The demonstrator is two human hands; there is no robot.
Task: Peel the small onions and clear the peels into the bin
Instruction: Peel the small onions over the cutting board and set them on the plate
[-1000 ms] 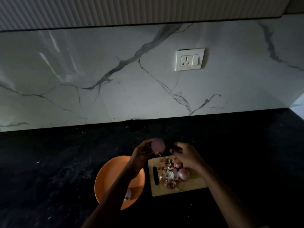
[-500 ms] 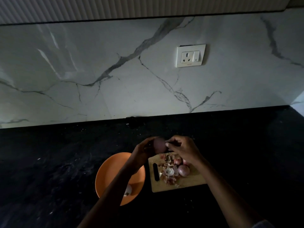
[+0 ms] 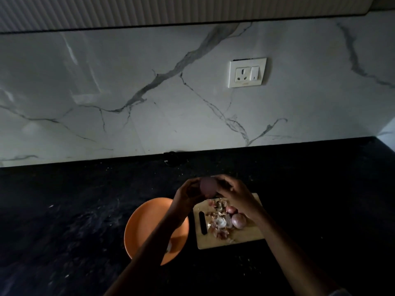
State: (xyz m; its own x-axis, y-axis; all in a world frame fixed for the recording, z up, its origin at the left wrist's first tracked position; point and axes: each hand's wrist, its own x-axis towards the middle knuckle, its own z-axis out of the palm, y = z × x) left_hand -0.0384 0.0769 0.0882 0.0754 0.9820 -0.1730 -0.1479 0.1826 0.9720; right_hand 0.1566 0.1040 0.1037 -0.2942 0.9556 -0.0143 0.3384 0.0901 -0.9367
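Observation:
My left hand (image 3: 186, 194) holds a small pinkish onion (image 3: 207, 186) up above the far left corner of the wooden cutting board (image 3: 248, 238). My right hand (image 3: 234, 194) meets it from the right, its fingers curled against the onion's top. On the board lie two small onions (image 3: 238, 220) and a heap of papery peels (image 3: 220, 221). An orange plate (image 3: 147, 221) sits left of the board, partly hidden by my left forearm, with a pale peeled piece (image 3: 169, 247) on it.
The black stone counter (image 3: 74, 210) runs all around the plate and board. A marble backsplash with a white wall socket (image 3: 247, 72) stands behind. No bin is in view. The scene is dim.
My right hand has closed in on the onion held by my left hand, and both hands have drawn together. The view has shifted slightly.

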